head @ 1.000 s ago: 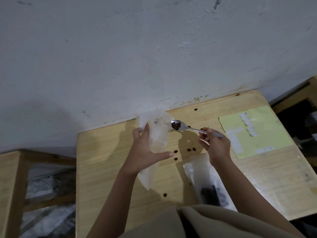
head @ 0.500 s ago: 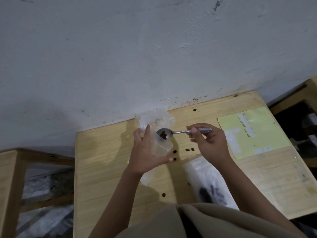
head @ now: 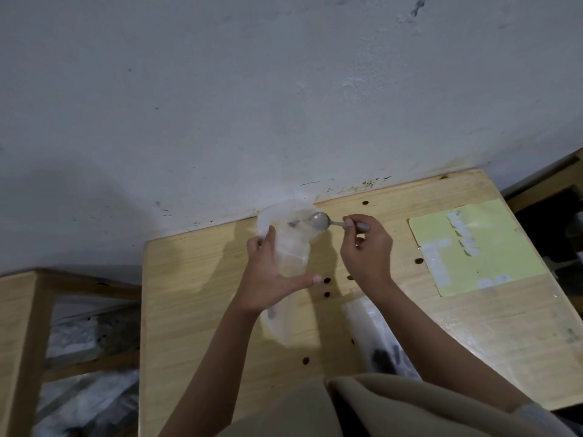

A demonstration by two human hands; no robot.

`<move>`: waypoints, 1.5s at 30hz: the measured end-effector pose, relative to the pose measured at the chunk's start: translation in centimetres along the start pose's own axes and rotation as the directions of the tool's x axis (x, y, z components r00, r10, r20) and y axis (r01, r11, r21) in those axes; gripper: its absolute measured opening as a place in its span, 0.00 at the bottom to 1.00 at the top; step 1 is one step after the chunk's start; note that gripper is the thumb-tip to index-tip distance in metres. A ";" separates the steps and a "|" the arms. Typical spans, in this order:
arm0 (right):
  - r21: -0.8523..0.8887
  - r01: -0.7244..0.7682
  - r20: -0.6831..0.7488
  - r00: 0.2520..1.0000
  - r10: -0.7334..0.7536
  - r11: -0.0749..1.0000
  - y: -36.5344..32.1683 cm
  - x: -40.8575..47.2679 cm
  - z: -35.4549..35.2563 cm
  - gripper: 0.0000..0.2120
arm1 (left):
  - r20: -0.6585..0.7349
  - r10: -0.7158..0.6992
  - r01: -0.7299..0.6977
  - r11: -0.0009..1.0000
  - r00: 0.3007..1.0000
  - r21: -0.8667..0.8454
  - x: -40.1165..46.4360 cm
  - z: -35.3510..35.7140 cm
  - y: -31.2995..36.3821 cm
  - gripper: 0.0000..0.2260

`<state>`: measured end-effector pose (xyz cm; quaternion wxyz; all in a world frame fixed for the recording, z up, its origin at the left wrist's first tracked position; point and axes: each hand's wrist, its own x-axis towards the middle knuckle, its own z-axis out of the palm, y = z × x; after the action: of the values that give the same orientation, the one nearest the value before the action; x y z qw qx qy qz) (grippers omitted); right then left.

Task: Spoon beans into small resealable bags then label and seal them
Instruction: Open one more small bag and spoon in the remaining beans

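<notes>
Wall-edge table (head: 195,279), spoon (head: 319,221) at bag (head: 288,244) mouth

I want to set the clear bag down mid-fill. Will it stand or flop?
Probably flop: the clear bag looks thin and creased, kept up only by the left hand. It seems nearly empty, so light. The spilled beans on the table would likely roll if nudged.

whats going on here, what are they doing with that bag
A person is filling a small clear bag with beans at a wooden table. The left hand holds the bag open and upright, while the right hand tips a spoon over its mouth. A few loose beans lie on the table, and a sheet of labels waits at the right.
</notes>
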<state>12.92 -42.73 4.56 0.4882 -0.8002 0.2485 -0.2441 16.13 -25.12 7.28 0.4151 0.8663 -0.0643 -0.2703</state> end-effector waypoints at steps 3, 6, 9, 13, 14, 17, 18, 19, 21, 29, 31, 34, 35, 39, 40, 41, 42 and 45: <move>-0.059 0.157 0.068 0.986 -0.153 0.986 0.4 0.5 1.7 0.07 | 0.001 -0.019 0.019 0.998 1.000 -0.059 0.1 -0.4 0.0 0.53; -0.084 0.213 0.117 0.972 -0.203 0.973 0.9 0.8 2.8 0.07 | -0.004 -0.016 0.016 0.996 1.000 -0.087 0.3 -0.7 -0.2 0.46; 0.015 -0.025 0.101 0.995 0.024 1.000 0.8 1.0 3.1 0.06 | -0.003 -0.024 0.023 0.994 1.000 -0.108 0.5 -0.9 -0.4 0.40; 0.089 -0.277 0.164 0.952 0.260 0.957 1.8 1.4 2.8 0.08 | 0.006 -0.016 0.017 0.990 1.000 -0.141 0.4 -1.2 -0.7 0.34; 0.097 -0.307 0.174 0.942 0.287 0.947 2.1 1.4 2.7 0.09 | 0.007 -0.014 0.015 0.989 1.000 -0.145 0.4 -1.3 -0.7 0.33; 0.107 -0.427 0.192 0.895 0.403 0.898 2.7 1.6 2.3 0.12 | 0.010 -0.008 0.010 0.989 1.000 -0.150 0.4 -1.4 -0.9 0.31; 0.110 -0.471 0.197 0.873 0.446 0.875 2.8 1.6 2.3 0.11 | 0.012 -0.010 0.012 0.988 1.000 -0.151 0.4 -1.4 -1.0 0.31; 0.132 -0.524 0.204 0.845 0.494 0.842 2.7 1.5 2.3 0.10 | 0.018 -0.012 0.015 0.989 1.000 -0.150 0.4 -1.4 -1.1 0.32; 0.199 -0.631 0.220 0.774 0.593 0.750 2.5 1.3 2.6 0.09 | 0.037 -0.017 0.023 0.989 0.999 -0.146 0.4 -1.4 -1.3 0.34; 0.458 -0.780 0.252 0.574 0.779 0.426 2.0 0.6 2.8 0.09 | 0.029 -0.024 0.028 0.991 0.999 -0.132 0.3 -1.2 -1.3 0.34; 0.483 -0.765 0.241 0.583 0.776 0.425 1.9 0.6 2.5 0.09 | 0.008 -0.025 0.026 0.992 1.000 -0.123 0.5 -1.1 -1.4 0.38; 0.491 -0.732 0.203 0.624 0.755 0.472 1.9 0.7 1.8 0.09 | -0.015 -0.029 0.027 0.993 0.999 -0.114 0.7 -1.1 -1.5 0.41; 0.486 -0.723 0.195 0.637 0.745 0.491 2.0 0.8 1.5 0.09 | -0.016 -0.029 0.027 0.993 0.999 -0.113 0.8 -1.1 -1.5 0.41; 0.490 -0.708 0.182 0.654 0.734 0.509 2.3 0.8 0.5 0.09 | -0.031 -0.027 0.024 0.994 0.999 -0.107 0.9 -1.1 -1.6 0.43; 0.493 -0.704 0.181 0.658 0.731 0.512 2.4 0.8 0.3 0.09 | -0.035 -0.025 0.021 0.995 0.999 -0.103 0.9 -1.0 -1.5 0.44; 0.495 -0.699 0.181 0.663 0.726 0.516 2.4 0.7 0.0 0.09 | -0.035 -0.025 0.021 0.995 0.999 -0.097 0.9 -1.0 -1.5 0.45; 0.495 -0.694 0.180 0.670 0.720 0.522 2.4 0.6 -0.3 0.08 | -0.035 -0.025 0.022 0.996 0.999 -0.086 0.9 -1.0 -1.6 0.46; 0.481 -0.673 0.174 0.701 0.691 0.562 2.3 0.3 -1.4 0.08 | -0.032 -0.032 0.031 0.999 0.999 -0.037 1.0 -0.9 -1.7 0.50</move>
<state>11.87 -44.73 3.06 0.7333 -0.4776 0.4720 -0.1067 17.31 -23.72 6.04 0.4275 0.8639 -0.0388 -0.2636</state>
